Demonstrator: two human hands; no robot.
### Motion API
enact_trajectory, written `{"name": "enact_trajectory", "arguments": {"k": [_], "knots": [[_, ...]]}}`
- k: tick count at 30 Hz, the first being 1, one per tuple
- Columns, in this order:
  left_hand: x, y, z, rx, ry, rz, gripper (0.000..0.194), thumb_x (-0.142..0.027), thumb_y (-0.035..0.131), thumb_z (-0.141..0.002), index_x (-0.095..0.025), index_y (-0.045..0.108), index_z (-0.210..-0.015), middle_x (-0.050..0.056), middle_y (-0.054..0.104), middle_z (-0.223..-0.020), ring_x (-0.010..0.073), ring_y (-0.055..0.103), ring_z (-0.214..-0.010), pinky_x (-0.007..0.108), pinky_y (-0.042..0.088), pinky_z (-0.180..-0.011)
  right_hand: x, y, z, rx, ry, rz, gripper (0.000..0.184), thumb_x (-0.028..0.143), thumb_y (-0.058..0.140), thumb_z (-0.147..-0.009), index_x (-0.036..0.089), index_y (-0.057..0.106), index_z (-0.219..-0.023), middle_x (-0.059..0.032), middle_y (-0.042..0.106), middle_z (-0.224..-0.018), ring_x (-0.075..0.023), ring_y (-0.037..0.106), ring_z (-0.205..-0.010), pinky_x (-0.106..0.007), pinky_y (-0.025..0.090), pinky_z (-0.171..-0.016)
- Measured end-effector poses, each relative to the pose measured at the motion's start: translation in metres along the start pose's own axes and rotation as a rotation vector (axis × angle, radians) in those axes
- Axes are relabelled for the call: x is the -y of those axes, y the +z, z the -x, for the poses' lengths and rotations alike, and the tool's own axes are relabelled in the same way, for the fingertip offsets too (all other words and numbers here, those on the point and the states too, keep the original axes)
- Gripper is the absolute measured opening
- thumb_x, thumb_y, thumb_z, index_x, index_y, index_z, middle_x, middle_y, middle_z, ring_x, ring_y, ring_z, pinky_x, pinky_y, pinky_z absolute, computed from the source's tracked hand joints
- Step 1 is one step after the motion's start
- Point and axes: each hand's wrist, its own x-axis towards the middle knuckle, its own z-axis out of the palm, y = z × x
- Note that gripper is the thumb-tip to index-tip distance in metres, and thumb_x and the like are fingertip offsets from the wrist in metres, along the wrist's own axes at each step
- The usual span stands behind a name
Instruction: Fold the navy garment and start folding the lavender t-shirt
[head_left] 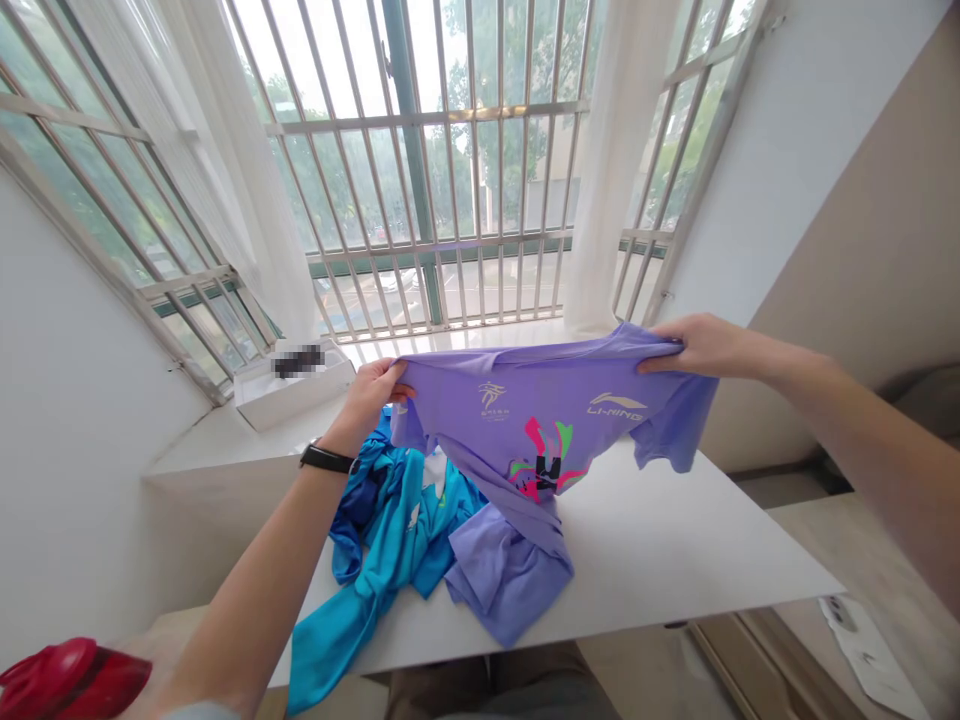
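A purple T-shirt (555, 420) with pale logos and a pink, green and black print is stretched between my two hands above the white table. My left hand (373, 395), with a black band on the wrist, pinches one shoulder of it. At the other shoulder, my right hand (705, 347) grips the fabric, thumb underneath. The shirt's lower part lies bunched on the tabletop. Beside it, to the left and below my left hand, is a crumpled heap of blue clothing (397, 520), part of it hanging over the table's front edge.
The white table (675, 540) stands against a sill under a barred window (450, 180) with white curtains. A white box (296, 385) sits on the sill at left. Red glossy fabric (71, 680) shows at lower left. A white phone-like object (870, 650) lies at lower right.
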Motion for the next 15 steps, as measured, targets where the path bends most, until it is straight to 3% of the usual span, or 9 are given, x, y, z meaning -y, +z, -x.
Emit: {"name": "enact_trajectory", "arguments": {"k": [3,11,15], "knots": [[-0.009,-0.002,-0.003,-0.012,0.041,-0.005,0.032,-0.043,0.073,-0.077,-0.013,0.066,-0.087,0.0,0.064,-0.058,0.0145,0.067,-0.053,0.019,0.048,-0.046,-0.011,-0.011,-0.006,0.23,0.048,0.088,0.04,0.057,0.077,-0.068,0.019,0.077,-0.08,-0.0037,0.074,-0.074,-0.023,0.067,-0.072,-0.03,0.048,-0.06],[-0.039,-0.012,-0.005,-0.083,0.152,0.006,0.022,-0.034,0.066,-0.082,-0.013,0.067,-0.087,-0.001,0.064,-0.056,0.0135,0.065,-0.049,0.018,0.05,-0.045,-0.021,-0.043,-0.003,0.147,0.196,-0.028,0.045,0.054,0.08,-0.065,0.014,0.078,-0.087,-0.0091,0.075,-0.076,-0.0205,0.067,-0.069,-0.031,0.047,-0.061],[-0.051,-0.014,-0.005,-0.135,0.184,0.022,0.017,-0.029,0.061,-0.084,-0.013,0.066,-0.087,0.0,0.065,-0.057,0.0141,0.067,-0.053,0.018,0.05,-0.046,-0.018,-0.05,0.002,-0.062,0.258,-0.031,0.036,0.045,0.077,-0.072,0.013,0.077,-0.09,-0.0078,0.075,-0.08,-0.018,0.065,-0.074,-0.033,0.045,-0.069]]}}
